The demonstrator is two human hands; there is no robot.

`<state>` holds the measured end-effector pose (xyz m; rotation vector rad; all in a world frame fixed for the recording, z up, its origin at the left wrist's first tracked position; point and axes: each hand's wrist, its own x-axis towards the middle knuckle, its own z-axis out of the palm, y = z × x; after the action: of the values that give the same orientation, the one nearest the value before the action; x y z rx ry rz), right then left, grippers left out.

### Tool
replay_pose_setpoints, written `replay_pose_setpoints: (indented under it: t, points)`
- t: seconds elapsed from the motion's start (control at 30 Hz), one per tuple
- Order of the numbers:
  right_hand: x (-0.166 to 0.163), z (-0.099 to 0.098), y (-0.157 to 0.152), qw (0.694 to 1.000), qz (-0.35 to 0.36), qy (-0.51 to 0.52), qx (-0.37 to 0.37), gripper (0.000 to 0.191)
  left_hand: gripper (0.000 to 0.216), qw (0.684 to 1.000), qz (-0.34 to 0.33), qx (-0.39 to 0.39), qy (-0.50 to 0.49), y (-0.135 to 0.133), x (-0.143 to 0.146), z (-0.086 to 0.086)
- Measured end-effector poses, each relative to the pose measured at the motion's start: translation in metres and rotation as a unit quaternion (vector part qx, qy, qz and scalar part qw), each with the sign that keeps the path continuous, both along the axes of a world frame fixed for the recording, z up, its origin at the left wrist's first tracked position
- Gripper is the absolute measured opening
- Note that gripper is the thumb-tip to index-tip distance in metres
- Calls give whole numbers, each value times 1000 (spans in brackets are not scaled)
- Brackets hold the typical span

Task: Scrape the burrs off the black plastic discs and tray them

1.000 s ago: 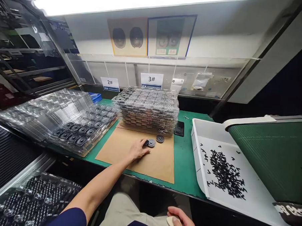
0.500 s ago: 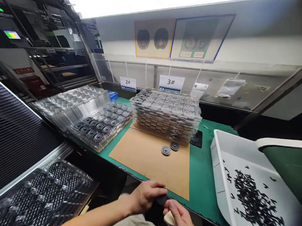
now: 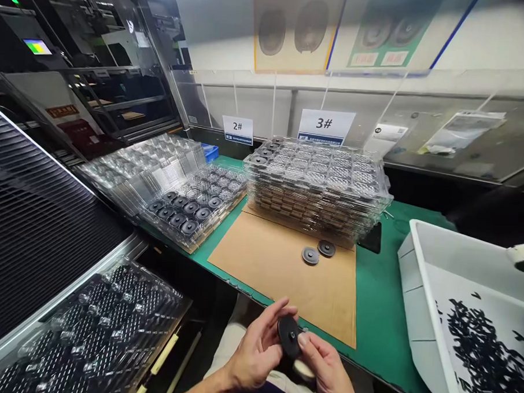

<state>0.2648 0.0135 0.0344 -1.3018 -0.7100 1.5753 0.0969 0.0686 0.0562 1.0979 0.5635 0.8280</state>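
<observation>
A round black plastic disc [image 3: 289, 339] with a small raised hub is tilted up between my hands, over my lap at the table's front edge. My left hand [image 3: 257, 350] grips its left side, thumb low and fingers behind. The thumb of my right hand [image 3: 327, 370] presses on the disc's right edge. Under my right fingers is a cream-coloured rounded object [image 3: 303, 370], partly hidden, whose kind I cannot make out. Beyond my hands, a grey disc [image 3: 310, 256] and a darker disc [image 3: 326, 248] lie flat on the brown cardboard [image 3: 280, 275].
A stack of clear trays [image 3: 317, 187] stands at the cardboard's back. Left of it, another clear tray [image 3: 189, 213] holds several black discs. A white bin [image 3: 421, 319] with small black pieces [image 3: 485, 351] is on the right. More trays [image 3: 104, 323] sit lower left.
The disc has turned so its hubbed face shows, and my left fingers have lifted and opened out behind it. My right thumb has come onto its edge. The camera view has shifted.
</observation>
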Motion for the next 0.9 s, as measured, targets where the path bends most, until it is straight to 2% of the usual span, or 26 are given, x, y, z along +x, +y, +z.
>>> replay_pose_setpoints:
  t: [0.1, 0.23, 0.37, 0.5, 0.67, 0.9]
  points:
    - [0, 15, 4, 999, -12, -50, 15, 60, 81, 996, -13, -68, -63, 3, 1, 3]
    - [-4, 44, 12, 989, 33, -137, 44, 61, 73, 994, 22, -102, -17, 10, -2, 8]
    - [-6, 64, 22, 984, 64, -132, 102, 58, 68, 994, 29, -104, 19, 16, -11, 14]
    - [-7, 68, 27, 994, 42, -57, 87, 54, 84, 997, 27, -75, -8, 13, -18, 19]
    - [-12, 67, 29, 997, 47, 24, 51, 58, 76, 996, 67, -62, 8, 10, -20, 21]
    - [-15, 67, 22, 993, 87, 59, 47, 54, 80, 993, 90, 32, 70, 3, -31, 31]
